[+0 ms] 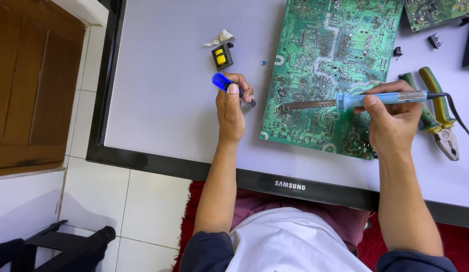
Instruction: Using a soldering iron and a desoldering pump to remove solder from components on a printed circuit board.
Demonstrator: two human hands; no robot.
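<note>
- The right hand [393, 121] grips a blue soldering iron [380, 98] like a pen, its metal tip lying over the lower left part of the green board [325, 55].
- The left hand [232, 108] is closed around a blue-handled tool [222, 80]; a dark shaft pokes out past the fingers toward the board, probably a screwdriver, though the tip is too small to be sure.
- The board lies between the two hands on a pale panel [164, 100] with a black frame, its solder side up.
- Just right of the right hand lie green-handled pliers [438, 111], partly under the iron's cord.
- Just beyond the left hand sits a small yellow-and-black part [222, 56], with a scrap of pale paper [219, 38] past it.
- Beyond the right hand, at the far corner, a second board [436, 10] shows its edge.
</note>
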